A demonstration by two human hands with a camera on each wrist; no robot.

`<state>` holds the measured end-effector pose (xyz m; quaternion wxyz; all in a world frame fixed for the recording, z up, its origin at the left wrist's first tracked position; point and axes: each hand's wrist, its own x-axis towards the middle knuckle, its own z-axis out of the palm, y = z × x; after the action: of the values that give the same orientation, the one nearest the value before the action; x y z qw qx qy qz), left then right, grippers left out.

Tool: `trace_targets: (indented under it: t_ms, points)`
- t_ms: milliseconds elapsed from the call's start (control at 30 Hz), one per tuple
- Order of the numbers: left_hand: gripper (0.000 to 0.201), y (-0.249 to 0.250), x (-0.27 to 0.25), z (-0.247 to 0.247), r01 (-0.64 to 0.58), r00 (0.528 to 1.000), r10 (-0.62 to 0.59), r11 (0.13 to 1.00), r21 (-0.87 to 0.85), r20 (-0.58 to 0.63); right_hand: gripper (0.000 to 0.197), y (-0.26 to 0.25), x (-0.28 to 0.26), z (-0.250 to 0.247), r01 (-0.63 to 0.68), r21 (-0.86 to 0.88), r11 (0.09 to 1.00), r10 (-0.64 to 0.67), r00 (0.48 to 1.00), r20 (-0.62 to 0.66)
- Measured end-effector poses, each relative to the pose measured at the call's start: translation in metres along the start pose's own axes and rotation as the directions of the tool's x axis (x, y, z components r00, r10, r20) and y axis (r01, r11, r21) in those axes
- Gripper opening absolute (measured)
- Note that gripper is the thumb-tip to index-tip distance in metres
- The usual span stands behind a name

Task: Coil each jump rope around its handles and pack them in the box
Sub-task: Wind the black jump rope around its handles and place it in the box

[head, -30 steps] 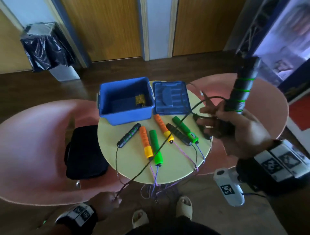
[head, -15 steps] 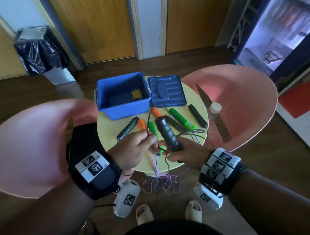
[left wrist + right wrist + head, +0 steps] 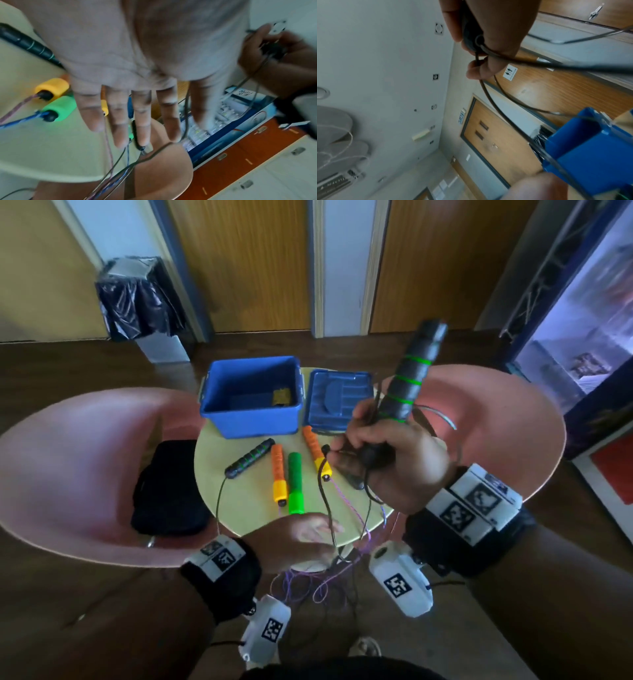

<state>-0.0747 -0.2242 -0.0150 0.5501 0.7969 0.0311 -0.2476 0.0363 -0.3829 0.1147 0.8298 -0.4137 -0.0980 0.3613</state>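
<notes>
Cords point(image 3: 318, 583) in purple, blue and black hanging tangled off the near edge of the round counter point(image 3: 246, 508), down toward the floor. Just above that edge, left hand point(image 3: 294, 539) hovering palm down, fingers point(image 3: 120, 121) lying straight and spread apart in the left wrist view, gripping nothing, with a black cord point(image 3: 329, 518) running past the fingertips; whether it is touching them, cannot tell. To the right and higher, right hand point(image 3: 390, 460) curling round the lower end of a black handle point(image 3: 407, 385) with green rings, holding it upright and tilted slightly away, fingers clamped on it along with loops of black cord point(image 3: 489, 54) passing over the thumb side. On the counter, lying side by side: another black handle with green rings point(image 3: 250, 458) at the left, then an orange handle with a yellow end point(image 3: 278, 475), a green handle point(image 3: 295, 482), and a second orange handle point(image 3: 317, 451) angled toward the right hand, its yellow end just beside the knuckles. Farther back, standing open at the counter's far edge, blue box point(image 3: 250, 398) with a small yellowish item inside, and lying flat just to its right, touching or nearly so, the blue lid point(image 3: 337, 398). Flanking the counter, pink chairs point(image 3: 78, 467), the left one carrying a black bag point(image 3: 168, 491). Beyond, against the wooden wall panels, a bin lined with a black bag point(image 3: 140, 299).
</notes>
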Motion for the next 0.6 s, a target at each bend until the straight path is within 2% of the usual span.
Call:
trace_targets:
  t_ms: [67, 133, 233, 300, 333, 367, 433, 500, 533, 600]
  points:
    - [0.022, -0.006, 0.011, 0.017, 0.068, 0.998, -0.067, 0.997, 0.040, -0.017, 0.015, -0.017, -0.001, -0.002, 0.065, 0.030, 0.997, -0.066, 0.998, 0.016]
    - [0.024, -0.013, 0.018, 0.024, 0.128, 0.989, -0.117, 0.984, 0.123, -0.092, 0.012, -0.033, -0.004, -0.011, 0.138, 0.023, 0.990, -0.138, 0.990, 0.007]
    - [0.021, -0.017, 0.017, 0.024, 0.195, 0.953, -0.195, 0.981, -0.024, -0.233, 0.011, -0.051, -0.010, -0.033, 0.180, 0.018, 0.984, -0.178, 0.982, -0.062]
    - [0.014, -0.020, 0.015, 0.022, 0.158, 0.922, -0.202, 0.975, -0.155, -0.330, 0.010, -0.057, -0.014, -0.050, 0.162, 0.050, 0.986, -0.156, 0.983, -0.100]
    - [0.015, -0.018, 0.014, 0.021, 0.134, 0.909, -0.196, 0.973, -0.189, -0.369, 0.015, -0.058, -0.017, -0.057, 0.149, 0.072, 0.986, -0.142, 0.985, -0.102]
    - [0.025, -0.014, 0.015, 0.021, 0.114, 0.898, -0.185, 0.974, -0.194, -0.398, 0.023, -0.058, -0.019, -0.063, 0.138, 0.101, 0.985, -0.130, 0.988, -0.088]
    - [0.048, -0.006, 0.019, 0.022, 0.123, 0.912, -0.152, 0.988, -0.098, -0.380, 0.039, -0.056, -0.022, -0.071, 0.128, 0.144, 0.981, -0.123, 0.992, -0.041]
    - [0.059, 0.012, 0.027, 0.029, 0.134, 0.950, -0.125, 0.991, 0.014, -0.286, 0.042, -0.054, -0.023, -0.072, 0.132, 0.172, 0.976, -0.136, 0.991, 0.009]
    - [0.055, 0.022, 0.033, 0.036, 0.127, 0.968, -0.116, 0.991, 0.036, -0.223, 0.043, -0.054, -0.024, -0.071, 0.140, 0.188, 0.972, -0.150, 0.988, 0.036]
    - [0.035, 0.038, 0.049, 0.051, 0.079, 0.992, -0.072, 0.995, 0.063, -0.104, 0.043, -0.058, -0.025, -0.071, 0.167, 0.204, 0.965, -0.184, 0.981, 0.068]
